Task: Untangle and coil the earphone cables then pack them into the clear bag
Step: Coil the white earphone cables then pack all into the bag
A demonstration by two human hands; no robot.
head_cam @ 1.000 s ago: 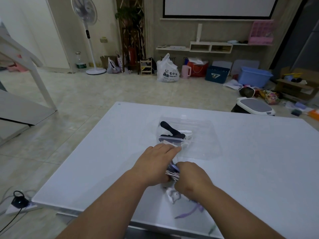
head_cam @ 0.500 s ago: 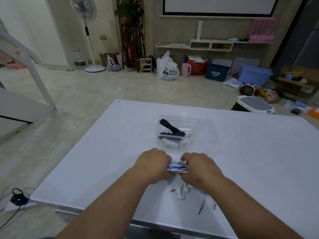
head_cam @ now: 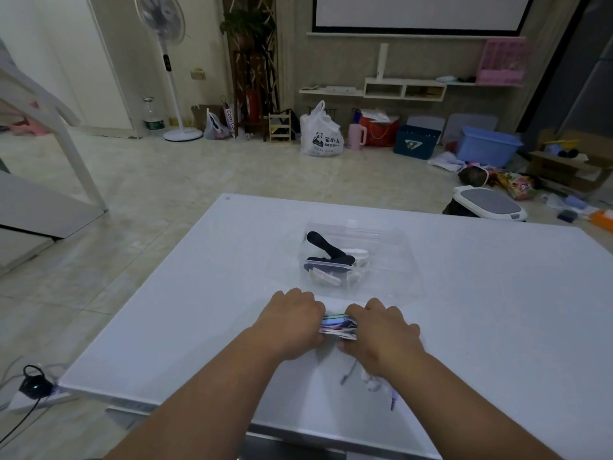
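I see left hand (head_cam: 292,322) curled round one end of the cable bundle (head_cam: 338,326), frame centre | right hand (head_cam: 381,330) grips the other end | loose plug ends (head_cam: 393,400) trail below it (blurred) | clear bag (head_cam: 394,257) lies just above on the table (head_cam: 199,310)

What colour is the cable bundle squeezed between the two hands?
Mostly pale purple-blue with white strands; the cable bundle shows only in the head view.
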